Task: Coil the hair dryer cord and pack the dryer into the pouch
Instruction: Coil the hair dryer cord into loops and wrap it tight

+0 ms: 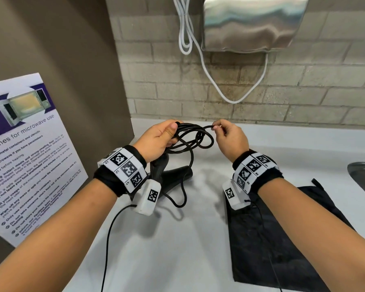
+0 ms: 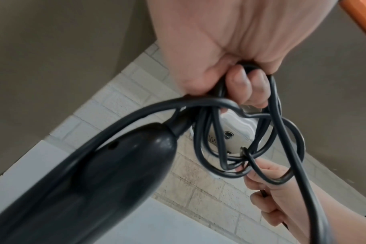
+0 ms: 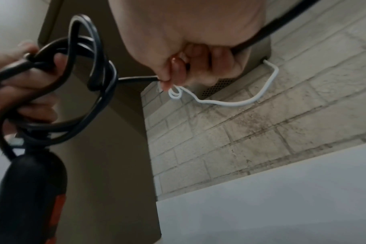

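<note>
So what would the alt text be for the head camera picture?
Two hands coil a black cord above a white counter: the left hand grips the loops, the right hand pinches a strand. The hair dryer lies below, a black pouch at right.
</note>
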The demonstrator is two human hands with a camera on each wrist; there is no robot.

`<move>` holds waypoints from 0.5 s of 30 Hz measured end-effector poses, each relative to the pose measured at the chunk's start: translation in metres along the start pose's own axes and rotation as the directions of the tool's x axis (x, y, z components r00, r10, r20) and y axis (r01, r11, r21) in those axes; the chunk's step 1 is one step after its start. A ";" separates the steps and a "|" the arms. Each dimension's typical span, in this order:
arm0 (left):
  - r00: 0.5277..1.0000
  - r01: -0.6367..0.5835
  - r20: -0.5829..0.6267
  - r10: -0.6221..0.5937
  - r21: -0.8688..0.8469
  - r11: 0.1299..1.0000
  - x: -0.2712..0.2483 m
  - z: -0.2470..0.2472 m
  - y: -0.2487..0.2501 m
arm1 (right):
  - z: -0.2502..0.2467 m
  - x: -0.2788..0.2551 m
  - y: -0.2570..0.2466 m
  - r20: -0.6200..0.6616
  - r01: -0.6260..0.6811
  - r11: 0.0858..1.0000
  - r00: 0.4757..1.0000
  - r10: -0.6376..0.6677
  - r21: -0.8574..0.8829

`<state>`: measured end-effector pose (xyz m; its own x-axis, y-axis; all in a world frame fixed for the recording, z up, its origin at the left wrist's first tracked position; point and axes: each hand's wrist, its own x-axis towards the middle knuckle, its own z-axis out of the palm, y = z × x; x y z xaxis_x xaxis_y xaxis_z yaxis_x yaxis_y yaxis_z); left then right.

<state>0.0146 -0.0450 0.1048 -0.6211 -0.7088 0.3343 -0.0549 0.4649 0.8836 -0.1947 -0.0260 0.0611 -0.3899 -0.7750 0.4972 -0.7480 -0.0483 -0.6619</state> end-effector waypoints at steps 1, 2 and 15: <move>1.000 0.002 0.001 -0.002 -0.006 1.000 -0.001 0.000 0.000 | -0.003 0.001 0.000 -0.010 -0.035 0.999 0.999 0.035 0.001; 1.000 0.007 0.001 -0.007 -0.010 1.000 -0.001 0.000 0.000 | -0.006 0.002 0.001 -0.020 -0.065 0.998 0.998 0.065 -0.001; 0.990 0.060 -0.135 -0.047 0.099 0.993 -0.015 -0.024 0.001 | -0.056 -0.012 0.111 0.130 -0.439 0.776 0.829 0.545 -0.453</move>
<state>0.0430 -0.0464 0.1087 -0.5062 -0.7951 0.3340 -0.1691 0.4713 0.8656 -0.3037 0.0133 0.0131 -0.6606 -0.7504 -0.0213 -0.6527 0.5881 -0.4776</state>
